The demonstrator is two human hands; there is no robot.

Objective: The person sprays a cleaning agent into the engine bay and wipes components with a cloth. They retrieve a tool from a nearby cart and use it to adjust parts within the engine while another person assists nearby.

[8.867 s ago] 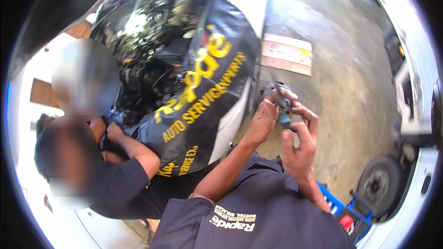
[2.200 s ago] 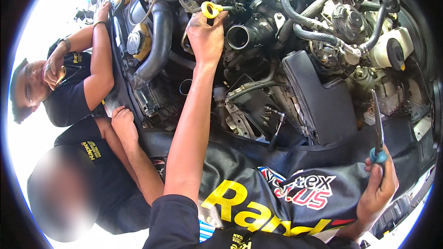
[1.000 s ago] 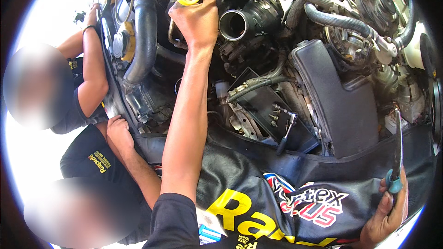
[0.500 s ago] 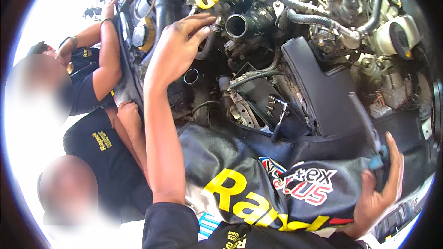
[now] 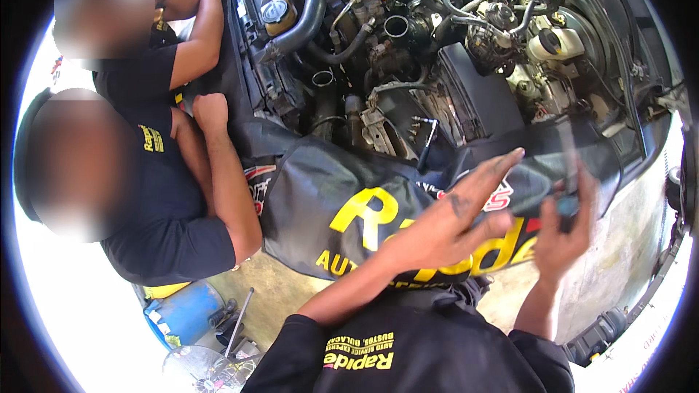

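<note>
My left hand (image 5: 473, 215) hovers over the black fender cover (image 5: 306, 182), fingers stretched and thumb apart, holding nothing. To its right my right hand (image 5: 562, 236) is raised, smeared by motion. Its fingers are closed around a slim tool (image 5: 568, 167) with a teal part near the grip and a long greyish shaft pointing up; its exact kind is too blurred to tell. Beyond my hands, a wrench with a black handle and chrome shaft (image 5: 429, 138) lies on a dark flat surface in the engine bay, beside a few small metal pieces. A black plastic box (image 5: 477, 94) stands right of it.
Two open pipe mouths show in the engine bay, one an upright dark pipe (image 5: 322, 80). Further right sits a cream reservoir (image 5: 557, 44). At left, two people lean on the car's front, one with a closed hand (image 5: 211, 111). A blue drum (image 5: 186, 313) and a fan (image 5: 207, 371) stand lower left.
My left hand has come back from above the engine to the fender cover, near my right hand. The tool stays in my right hand. The view has shifted, showing more floor.
</note>
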